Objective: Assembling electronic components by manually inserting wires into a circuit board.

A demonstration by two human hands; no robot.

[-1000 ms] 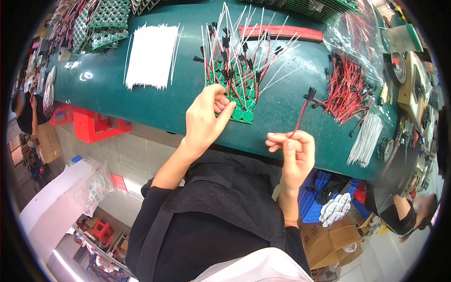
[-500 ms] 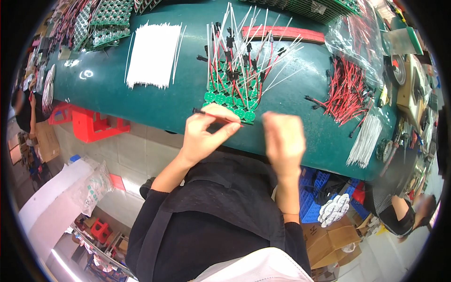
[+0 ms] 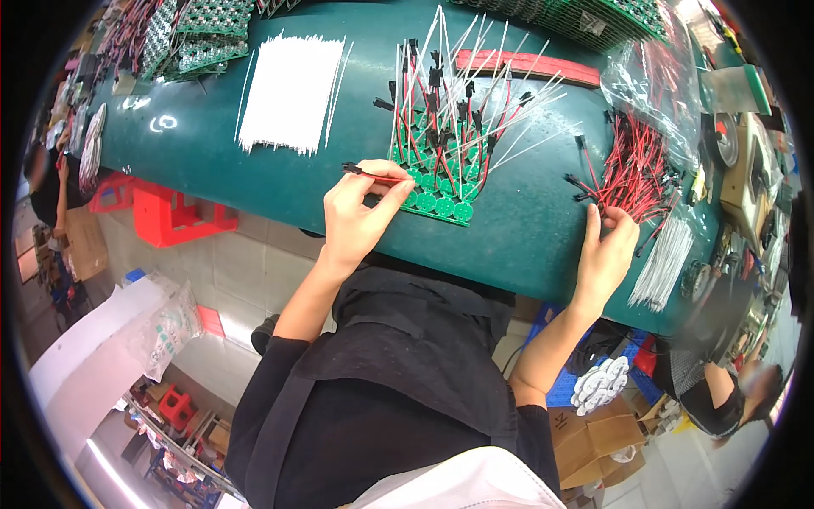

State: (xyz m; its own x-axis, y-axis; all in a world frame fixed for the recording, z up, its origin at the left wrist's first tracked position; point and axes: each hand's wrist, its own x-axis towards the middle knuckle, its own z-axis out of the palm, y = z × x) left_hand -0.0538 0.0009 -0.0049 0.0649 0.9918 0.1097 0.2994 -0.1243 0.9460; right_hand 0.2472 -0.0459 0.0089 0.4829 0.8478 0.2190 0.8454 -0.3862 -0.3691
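The step in hand looks to be picking leads. Left hand: fingers pinched on one red-and-black connector lead, held crosswise at nine o'clock of the green circuit-board panel. Right hand: fingers nearly together at the near edge of the lead heap, three o'clock; whether they grip one, I cannot tell. That seems to call for separating a single lead. Both forearms point toward one o'clock.
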